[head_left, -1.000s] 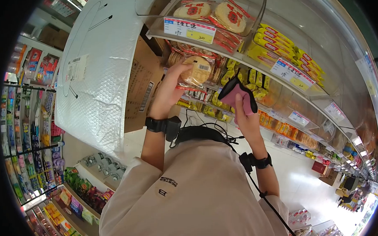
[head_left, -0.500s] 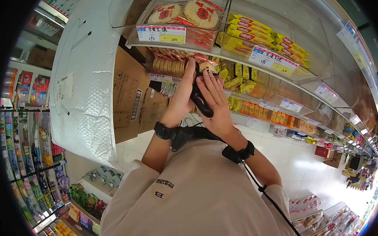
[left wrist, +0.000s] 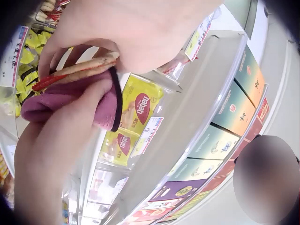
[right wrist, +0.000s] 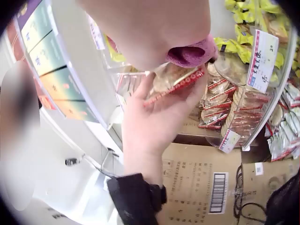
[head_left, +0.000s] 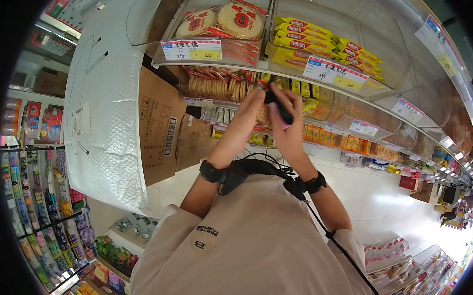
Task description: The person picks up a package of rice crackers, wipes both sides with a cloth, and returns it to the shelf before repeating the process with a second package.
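Observation:
In the head view my left hand (head_left: 244, 119) and right hand (head_left: 289, 131) meet in front of the shelf. A round cracker in a clear and red packet (left wrist: 84, 71) is gripped by the left hand, its fingers on one side and thumb at the edge. My right hand pinches a pink cloth (left wrist: 105, 101) with black edging, which lies against the packet's face. From the right wrist view, the packet (right wrist: 176, 86) stands edge-on between the left thumb and fingers, just under the folded cloth (right wrist: 190, 54).
A lower bin holds rows of similar round crackers (head_left: 213, 87). Above are a bin of large crackers (head_left: 241, 20) and yellow wafer packs (head_left: 304, 36). Price tags (head_left: 190, 49) line the shelf edges. A brown carton (head_left: 158, 128) and a silvery padded box (head_left: 108, 115) stand at the left.
The hands were apart a second ago, the packet's barcode side showing. They then came together, right palm flat over the cloth; now the right fingers curl with the cloth at the packet.

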Action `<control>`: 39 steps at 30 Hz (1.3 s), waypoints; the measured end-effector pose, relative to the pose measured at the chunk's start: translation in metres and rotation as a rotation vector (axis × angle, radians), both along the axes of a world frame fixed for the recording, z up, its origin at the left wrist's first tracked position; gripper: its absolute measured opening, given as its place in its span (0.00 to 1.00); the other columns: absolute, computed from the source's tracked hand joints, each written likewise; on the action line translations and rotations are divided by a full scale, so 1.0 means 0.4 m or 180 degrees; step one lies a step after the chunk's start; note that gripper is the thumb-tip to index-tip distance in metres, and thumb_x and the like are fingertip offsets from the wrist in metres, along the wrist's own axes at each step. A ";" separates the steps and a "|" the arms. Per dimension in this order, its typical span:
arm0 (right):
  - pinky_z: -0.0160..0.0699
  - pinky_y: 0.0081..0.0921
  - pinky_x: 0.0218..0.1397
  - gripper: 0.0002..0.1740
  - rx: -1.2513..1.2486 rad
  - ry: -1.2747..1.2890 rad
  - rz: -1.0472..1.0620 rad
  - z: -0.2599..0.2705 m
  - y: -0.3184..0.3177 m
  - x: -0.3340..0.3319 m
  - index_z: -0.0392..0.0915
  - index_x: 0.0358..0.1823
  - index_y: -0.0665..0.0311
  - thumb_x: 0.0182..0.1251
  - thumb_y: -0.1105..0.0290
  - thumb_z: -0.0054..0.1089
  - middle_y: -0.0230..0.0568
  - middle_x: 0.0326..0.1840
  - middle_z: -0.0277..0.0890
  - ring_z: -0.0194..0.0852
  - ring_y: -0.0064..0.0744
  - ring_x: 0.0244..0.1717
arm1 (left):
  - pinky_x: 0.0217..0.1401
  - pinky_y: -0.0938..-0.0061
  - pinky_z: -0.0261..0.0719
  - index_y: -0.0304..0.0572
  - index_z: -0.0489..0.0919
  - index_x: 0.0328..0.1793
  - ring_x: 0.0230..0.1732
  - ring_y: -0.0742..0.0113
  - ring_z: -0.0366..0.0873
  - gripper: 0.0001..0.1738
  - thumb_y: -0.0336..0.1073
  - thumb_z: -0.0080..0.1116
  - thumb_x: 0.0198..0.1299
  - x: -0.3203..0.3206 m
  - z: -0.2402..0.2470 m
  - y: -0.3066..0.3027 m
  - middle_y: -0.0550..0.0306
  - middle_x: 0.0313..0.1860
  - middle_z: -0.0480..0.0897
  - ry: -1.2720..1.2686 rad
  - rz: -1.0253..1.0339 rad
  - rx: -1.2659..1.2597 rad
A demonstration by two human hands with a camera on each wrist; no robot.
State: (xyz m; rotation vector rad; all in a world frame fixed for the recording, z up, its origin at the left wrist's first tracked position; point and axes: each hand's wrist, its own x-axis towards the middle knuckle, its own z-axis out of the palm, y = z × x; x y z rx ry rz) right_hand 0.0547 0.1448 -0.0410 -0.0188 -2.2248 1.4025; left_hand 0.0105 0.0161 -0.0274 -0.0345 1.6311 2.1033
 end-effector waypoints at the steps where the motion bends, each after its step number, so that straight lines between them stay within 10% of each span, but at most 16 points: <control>1: 0.73 0.30 0.63 0.25 -0.0862 -0.0284 -0.0091 -0.006 0.012 0.002 0.73 0.70 0.64 0.75 0.65 0.61 0.45 0.63 0.72 0.74 0.37 0.57 | 0.69 0.67 0.72 0.45 0.69 0.76 0.70 0.68 0.73 0.31 0.55 0.50 0.77 0.001 -0.004 -0.004 0.59 0.70 0.75 0.0015 0.0036 -0.0082; 3: 0.73 0.25 0.59 0.25 -0.2569 -0.0843 -0.0272 -0.038 0.043 0.001 0.75 0.67 0.66 0.79 0.56 0.57 0.38 0.54 0.77 0.74 0.29 0.54 | 0.68 0.67 0.74 0.45 0.69 0.76 0.69 0.67 0.75 0.29 0.52 0.51 0.77 0.000 -0.003 -0.012 0.59 0.69 0.76 0.0044 0.0108 -0.0228; 7: 0.75 0.25 0.57 0.31 -0.2991 -0.1096 -0.0464 -0.087 0.110 -0.008 0.74 0.64 0.67 0.81 0.45 0.50 0.36 0.55 0.80 0.76 0.24 0.54 | 0.65 0.67 0.78 0.45 0.69 0.76 0.68 0.67 0.76 0.27 0.49 0.49 0.78 -0.026 -0.004 -0.030 0.58 0.68 0.76 -0.0219 -0.0096 0.0326; 13: 0.76 0.35 0.61 0.28 0.0867 -0.1230 -0.0672 -0.091 0.147 0.001 0.75 0.63 0.69 0.81 0.50 0.50 0.52 0.48 0.81 0.80 0.36 0.54 | 0.64 0.68 0.79 0.42 0.69 0.75 0.67 0.68 0.76 0.24 0.45 0.47 0.79 -0.021 -0.043 -0.021 0.58 0.67 0.77 -0.0103 -0.0328 0.0215; 16: 0.75 0.32 0.60 0.25 -0.1334 -0.2122 -0.0124 -0.005 0.135 0.020 0.77 0.60 0.70 0.82 0.52 0.50 0.47 0.48 0.82 0.79 0.31 0.52 | 0.65 0.68 0.79 0.40 0.69 0.74 0.67 0.69 0.76 0.24 0.44 0.47 0.79 -0.013 -0.027 -0.012 0.58 0.67 0.76 -0.0064 -0.0289 0.0120; 21: 0.75 0.26 0.55 0.24 -0.1696 -0.0747 -0.0478 -0.077 0.133 -0.005 0.79 0.57 0.71 0.83 0.53 0.51 0.38 0.48 0.82 0.74 0.20 0.50 | 0.66 0.69 0.77 0.40 0.70 0.74 0.68 0.69 0.75 0.25 0.47 0.47 0.79 0.001 -0.030 0.009 0.58 0.68 0.76 -0.0178 -0.0333 -0.0026; 22: 0.70 0.30 0.67 0.23 -0.2088 -0.1035 -0.0203 -0.032 0.115 0.003 0.74 0.65 0.71 0.81 0.59 0.53 0.46 0.61 0.79 0.75 0.29 0.62 | 0.66 0.69 0.77 0.41 0.71 0.73 0.67 0.69 0.75 0.25 0.48 0.47 0.79 0.005 -0.028 0.021 0.58 0.67 0.77 -0.0301 -0.0296 0.0291; 28: 0.48 0.42 0.84 0.33 0.0205 -0.0005 0.0695 0.035 -0.028 0.057 0.63 0.78 0.65 0.72 0.72 0.57 0.55 0.85 0.48 0.44 0.56 0.85 | 0.66 0.68 0.75 0.43 0.73 0.70 0.61 0.66 0.78 0.38 0.68 0.36 0.77 -0.011 0.041 0.054 0.54 0.60 0.80 -0.0646 0.0116 0.1003; 39: 0.52 0.47 0.82 0.25 0.0761 0.0238 0.0445 0.063 -0.012 0.013 0.74 0.69 0.64 0.71 0.68 0.59 0.54 0.77 0.63 0.52 0.59 0.82 | 0.66 0.71 0.75 0.51 0.66 0.78 0.67 0.68 0.76 0.42 0.73 0.31 0.74 0.004 0.054 0.045 0.56 0.66 0.77 -0.0494 -0.0073 0.1028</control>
